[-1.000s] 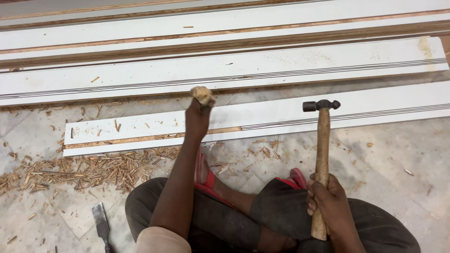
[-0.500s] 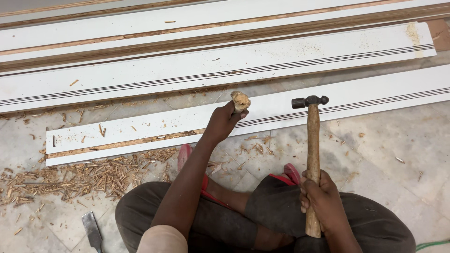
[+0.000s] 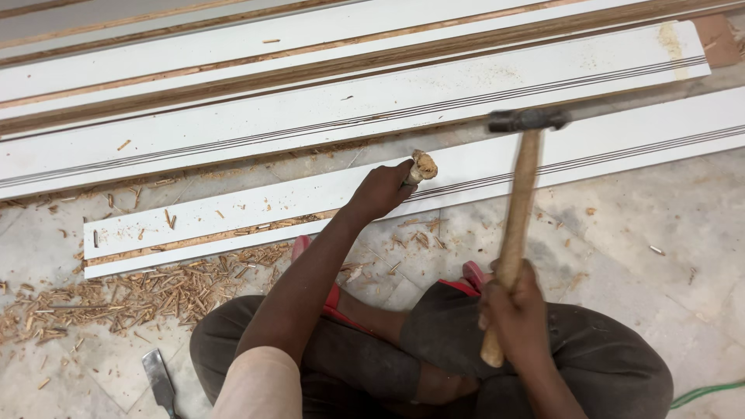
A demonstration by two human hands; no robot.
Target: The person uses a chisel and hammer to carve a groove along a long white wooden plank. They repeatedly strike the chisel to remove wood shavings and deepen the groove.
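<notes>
Pale stone floor [image 3: 667, 225] runs under everything, dusty and scattered with wood chips, which lie thickest in a heap of shavings [image 3: 116, 299] at the left. Long white moulded boards [image 3: 310, 116] are laid side by side across the top of the view, with brown wood showing along their edges. Nearest the person lies another white board [image 3: 256, 209], grooved along its length, with a strip of raw wood exposed on its near edge.

The person crouches on the floor in dark trousers and red sandals [image 3: 473, 275], knees drawn up. The left hand [image 3: 380, 190] reaches out over that nearest board, fingers wrapped tightly round a chisel [image 3: 423, 165]; only its battered wooden handle end shows above the fist, and the blade is hidden, so I cannot tell where it meets the board. The right hand [image 3: 516, 306] is clenched round the lower part of a hammer [image 3: 520, 209] with a long wooden handle. The hammer stands almost upright, its dark metal head raised over the board, to the right of the chisel's end and apart from it. The head looks slightly blurred.

A second chisel [image 3: 159, 380] lies flat on the floor by the person's left knee, beside the shavings. A green cord [image 3: 710, 392] crosses the floor at the lower right corner.
</notes>
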